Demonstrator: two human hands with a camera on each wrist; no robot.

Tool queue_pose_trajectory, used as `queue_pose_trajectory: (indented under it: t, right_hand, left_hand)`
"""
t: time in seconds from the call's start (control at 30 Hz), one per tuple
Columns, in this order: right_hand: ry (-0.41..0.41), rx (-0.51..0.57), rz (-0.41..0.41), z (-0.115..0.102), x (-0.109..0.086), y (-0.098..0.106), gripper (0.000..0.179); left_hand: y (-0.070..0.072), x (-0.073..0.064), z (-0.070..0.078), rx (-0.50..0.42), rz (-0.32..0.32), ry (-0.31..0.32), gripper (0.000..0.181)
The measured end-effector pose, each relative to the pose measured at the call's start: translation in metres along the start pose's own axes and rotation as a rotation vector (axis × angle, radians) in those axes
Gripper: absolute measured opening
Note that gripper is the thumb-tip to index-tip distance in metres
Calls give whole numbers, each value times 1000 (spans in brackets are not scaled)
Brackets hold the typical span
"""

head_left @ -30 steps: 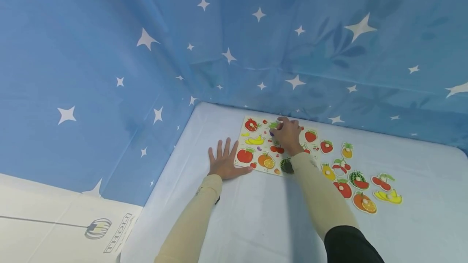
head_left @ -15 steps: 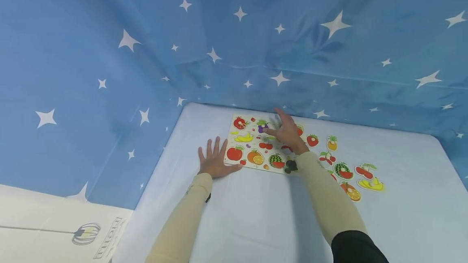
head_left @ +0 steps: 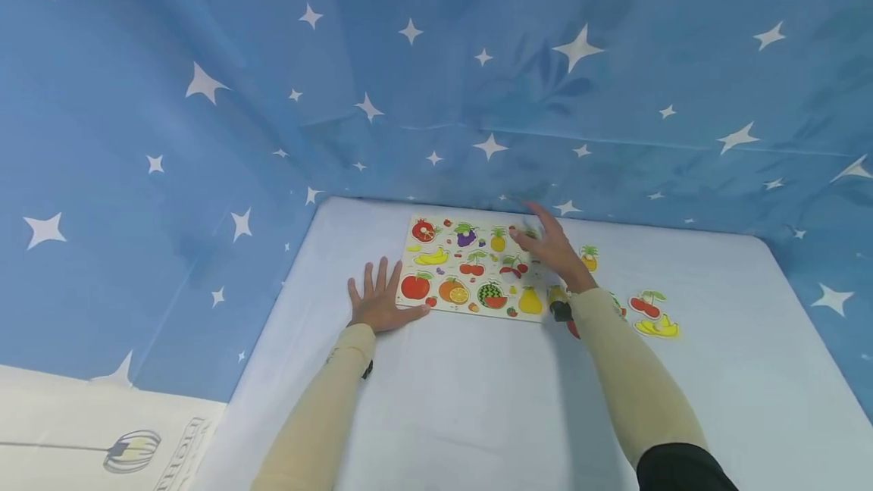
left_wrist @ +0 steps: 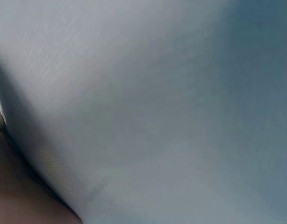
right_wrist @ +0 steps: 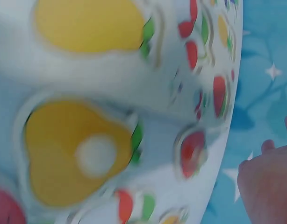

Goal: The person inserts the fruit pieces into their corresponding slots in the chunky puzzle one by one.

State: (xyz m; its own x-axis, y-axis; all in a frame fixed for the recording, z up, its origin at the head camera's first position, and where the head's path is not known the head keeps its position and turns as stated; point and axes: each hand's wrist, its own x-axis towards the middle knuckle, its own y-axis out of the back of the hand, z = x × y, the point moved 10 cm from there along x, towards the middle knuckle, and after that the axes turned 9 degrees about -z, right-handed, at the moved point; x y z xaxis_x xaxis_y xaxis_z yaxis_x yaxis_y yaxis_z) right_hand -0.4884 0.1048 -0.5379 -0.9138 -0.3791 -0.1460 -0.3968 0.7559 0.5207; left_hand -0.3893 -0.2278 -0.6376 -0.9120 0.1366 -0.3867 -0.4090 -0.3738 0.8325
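A flat fruit puzzle board (head_left: 443, 309) lies on the white-covered table in the head view. Grapes (head_left: 465, 235) and a pomegranate (head_left: 423, 230) show in its top row, bananas (head_left: 431, 258) below. My left hand (head_left: 382, 301) rests spread on the table, its thumb at the board's lower left corner; only a sliver of that hand (left_wrist: 26, 196) shows in the left wrist view. Over the board's upper right corner hovers my right hand (head_left: 555, 248), fingers extended, with nothing seen in them. Loose pear (right_wrist: 64, 151) and strawberry (right_wrist: 193, 151) pieces lie beside the board in the right wrist view.
Right of the board lie more loose fruit pieces: a pineapple (head_left: 589, 258), cherries (head_left: 648, 304) and bananas (head_left: 657, 326). My right forearm partly covers others. A blue star-patterned curtain (head_left: 409, 97) borders the table's back and left.
My right hand has left the grapes and moved right across the board, its fingers spreading. My left hand stays put beside the board. The head view has turned to the right.
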Motion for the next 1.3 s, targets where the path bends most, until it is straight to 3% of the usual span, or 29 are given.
queue_pose_trajectory:
  t: [0.2, 0.63, 1.0, 1.2, 1.3]
  right_hand:
    - [-56, 44, 32, 10, -17, 14, 85]
    - [-184, -65, 97, 36, -52, 50, 85]
    - [-217, -72, 164, 60, -99, 73, 80]
    - [-235, -51, 203, 66, -113, 78, 79]
    - [-273, -58, 221, 76, -128, 87, 79]
  left_hand:
    - [7, 4, -11, -8, 6, -13, 124]
    - [18, 12, -26, -23, -15, -27, 123]
    - [22, 26, -30, -12, -39, -79, 124]
    - [31, 24, -44, -11, -25, -95, 127]
    - [32, 22, -39, -16, -35, -110, 128]
